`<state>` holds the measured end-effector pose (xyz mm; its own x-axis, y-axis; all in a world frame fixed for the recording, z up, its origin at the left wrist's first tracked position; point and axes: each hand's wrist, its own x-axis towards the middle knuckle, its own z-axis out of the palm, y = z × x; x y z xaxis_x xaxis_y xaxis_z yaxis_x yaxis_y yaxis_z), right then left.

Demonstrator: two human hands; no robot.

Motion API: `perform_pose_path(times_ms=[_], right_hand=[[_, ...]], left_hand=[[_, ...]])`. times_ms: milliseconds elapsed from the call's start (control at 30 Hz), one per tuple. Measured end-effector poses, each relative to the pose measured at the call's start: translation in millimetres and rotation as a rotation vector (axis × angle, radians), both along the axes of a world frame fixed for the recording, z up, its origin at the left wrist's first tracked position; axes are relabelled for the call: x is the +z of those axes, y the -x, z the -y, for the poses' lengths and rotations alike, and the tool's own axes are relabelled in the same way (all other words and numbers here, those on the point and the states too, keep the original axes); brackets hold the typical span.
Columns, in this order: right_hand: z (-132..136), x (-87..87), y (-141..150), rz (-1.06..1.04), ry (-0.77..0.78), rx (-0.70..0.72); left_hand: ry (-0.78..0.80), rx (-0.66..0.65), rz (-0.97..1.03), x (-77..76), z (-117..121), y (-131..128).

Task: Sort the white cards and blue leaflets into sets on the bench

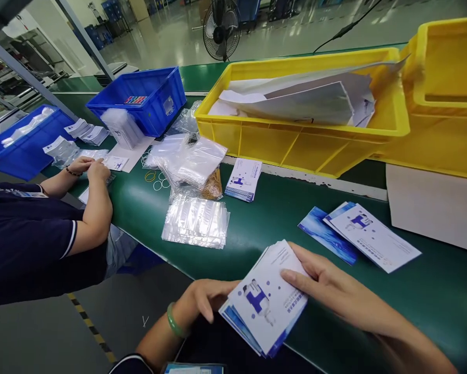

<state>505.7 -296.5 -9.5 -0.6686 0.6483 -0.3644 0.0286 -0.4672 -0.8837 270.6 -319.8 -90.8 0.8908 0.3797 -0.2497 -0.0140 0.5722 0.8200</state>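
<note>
A fanned stack of white and blue printed leaflets (266,298) rests at the near edge of the green table (264,218). My left hand (204,298) grips the stack from its left side, thumb on top. My right hand (321,283) lies on the stack's right edge, fingers curled over the top sheet. A few more leaflets (368,236) lie spread on the table just beyond my right hand. A green bangle sits on my left wrist.
A pile of clear plastic bags (196,221) and a second leaflet stack (244,179) lie farther out. Yellow bins (307,140) hold large sheets; blue bins (147,101) stand left. A co-worker's hands (89,166) handle papers at the left. Rubber bands (155,179) are scattered nearby.
</note>
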Motion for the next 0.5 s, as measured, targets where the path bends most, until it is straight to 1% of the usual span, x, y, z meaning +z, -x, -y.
perform_pose_path(times_ms=[67,100,133,167,200,233,267,300,367,433,500], right_hand=[[-5.8,8.3,4.1,0.1,-0.122,0.125],[-7.5,10.6,8.6,0.164,-0.209,0.164],[-8.3,11.4,13.4,0.241,-0.309,0.171],[-8.5,10.7,17.7,0.323,-0.412,0.145],[-7.9,8.6,20.6,0.399,-0.505,0.09],[-6.9,5.5,21.9,0.466,-0.575,0.014],[-5.3,1.6,21.6,0.518,-0.611,-0.066],[-3.5,-2.7,20.2,0.55,-0.618,-0.135],[0.7,-11.3,16.2,0.58,-0.574,-0.224],[4.4,-18.5,14.2,0.572,-0.467,-0.258],[6.6,-23.0,15.8,0.513,-0.321,-0.267]], left_hand=[[0.162,-0.029,0.114,-2.5,6.5,-6.9],[0.257,-0.028,0.17,-1.7,10.3,-12.6],[0.359,-0.014,0.218,-0.1,13.7,-18.8],[0.457,0.012,0.262,1.9,16.2,-24.6],[0.542,0.059,0.3,4.0,17.7,-29.3],[0.597,0.118,0.327,6.1,18.1,-32.5],[0.615,0.177,0.341,8.0,17.4,-34.0],[0.612,0.237,0.347,9.7,16.1,-34.0],[0.579,0.323,0.341,12.3,13.0,-30.5],[0.531,0.374,0.3,12.7,11.6,-24.9],[0.495,0.422,0.237,10.1,12.7,-19.3]])
